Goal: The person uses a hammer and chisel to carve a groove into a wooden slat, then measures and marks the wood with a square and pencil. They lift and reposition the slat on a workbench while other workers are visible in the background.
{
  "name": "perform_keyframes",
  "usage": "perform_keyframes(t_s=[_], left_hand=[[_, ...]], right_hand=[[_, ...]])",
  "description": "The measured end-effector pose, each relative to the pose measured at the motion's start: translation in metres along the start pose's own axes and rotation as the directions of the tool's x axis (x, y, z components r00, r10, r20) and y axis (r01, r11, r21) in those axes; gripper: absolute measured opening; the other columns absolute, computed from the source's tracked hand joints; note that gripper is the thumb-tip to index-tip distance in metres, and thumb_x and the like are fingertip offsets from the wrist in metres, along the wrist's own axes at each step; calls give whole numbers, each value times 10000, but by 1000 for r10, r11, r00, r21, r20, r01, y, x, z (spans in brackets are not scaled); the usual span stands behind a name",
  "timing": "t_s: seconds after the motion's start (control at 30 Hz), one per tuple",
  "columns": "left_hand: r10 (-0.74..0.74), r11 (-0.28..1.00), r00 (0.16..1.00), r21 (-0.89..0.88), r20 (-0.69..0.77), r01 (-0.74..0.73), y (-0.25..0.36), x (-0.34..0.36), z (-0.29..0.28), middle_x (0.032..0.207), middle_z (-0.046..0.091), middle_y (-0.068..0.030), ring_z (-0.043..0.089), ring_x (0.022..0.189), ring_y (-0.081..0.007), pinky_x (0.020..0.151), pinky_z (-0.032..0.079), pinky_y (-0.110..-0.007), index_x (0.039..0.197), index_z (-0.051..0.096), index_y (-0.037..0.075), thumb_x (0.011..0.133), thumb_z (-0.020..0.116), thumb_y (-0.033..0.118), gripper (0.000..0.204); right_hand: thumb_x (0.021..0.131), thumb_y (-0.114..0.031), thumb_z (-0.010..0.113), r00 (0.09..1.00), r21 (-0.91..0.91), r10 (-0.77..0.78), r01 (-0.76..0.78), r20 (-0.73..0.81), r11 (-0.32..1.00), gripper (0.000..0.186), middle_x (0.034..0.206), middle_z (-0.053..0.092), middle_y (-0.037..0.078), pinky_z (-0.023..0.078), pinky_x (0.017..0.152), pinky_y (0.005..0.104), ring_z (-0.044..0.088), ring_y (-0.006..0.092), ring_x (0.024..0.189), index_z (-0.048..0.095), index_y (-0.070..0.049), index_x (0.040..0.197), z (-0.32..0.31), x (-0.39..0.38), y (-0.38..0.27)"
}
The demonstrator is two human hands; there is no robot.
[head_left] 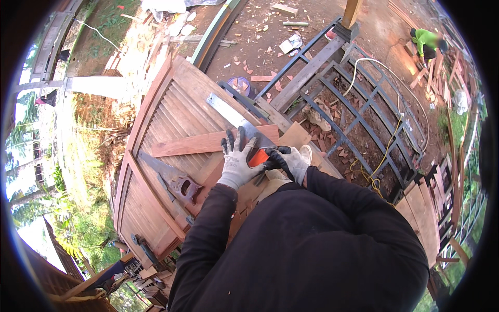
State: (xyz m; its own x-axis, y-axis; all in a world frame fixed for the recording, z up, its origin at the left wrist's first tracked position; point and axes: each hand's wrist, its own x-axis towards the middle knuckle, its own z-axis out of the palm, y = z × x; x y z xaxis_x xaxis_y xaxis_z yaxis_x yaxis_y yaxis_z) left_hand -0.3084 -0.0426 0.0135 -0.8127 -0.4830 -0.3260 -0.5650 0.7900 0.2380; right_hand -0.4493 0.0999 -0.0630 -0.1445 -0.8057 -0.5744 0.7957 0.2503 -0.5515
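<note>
From the head camera, the gloved left hand [237, 158] lies flat, fingers spread, pressing a metal square [234, 115] onto a wooden board [197, 142] across a slatted door [166, 114]. The right hand [290, 161] is closed around what seems an orange-bodied tool [258, 157] beside the left. A handsaw [174, 179] lies nearby.
</note>
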Motion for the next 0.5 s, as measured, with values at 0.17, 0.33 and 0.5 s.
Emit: perform_keyframes(t_s=[0.17,0.33,0.5], left_hand=[[-95,957,970,-289,-223,27,-9,0,13,1641,186,-229,117,1519,-458,1231,71,-572,1516,444,176,862,694,472,761],[-158,982,945,-142,-286,121,7,4,15,1559,309,-256,223,1484,-449,1227,125,-556,1433,553,165,907,657,379,577],[-122,991,934,-83,-336,100,10,6,23,1530,333,-258,207,1487,-453,1216,108,-594,1351,642,193,896,661,376,491]], right_hand=[[943,-305,736,999,61,-11,9,36,998,377,880,741,147,592,693,318,730,222,759,695,51,1061,-2,3,3],[951,-309,724,999,51,36,-36,-4,998,384,885,738,168,598,696,332,740,255,766,685,59,1055,2,-2,-4],[953,-283,721,1000,46,13,-13,4,999,368,881,730,166,598,700,343,739,261,772,673,61,1075,-10,8,12]])
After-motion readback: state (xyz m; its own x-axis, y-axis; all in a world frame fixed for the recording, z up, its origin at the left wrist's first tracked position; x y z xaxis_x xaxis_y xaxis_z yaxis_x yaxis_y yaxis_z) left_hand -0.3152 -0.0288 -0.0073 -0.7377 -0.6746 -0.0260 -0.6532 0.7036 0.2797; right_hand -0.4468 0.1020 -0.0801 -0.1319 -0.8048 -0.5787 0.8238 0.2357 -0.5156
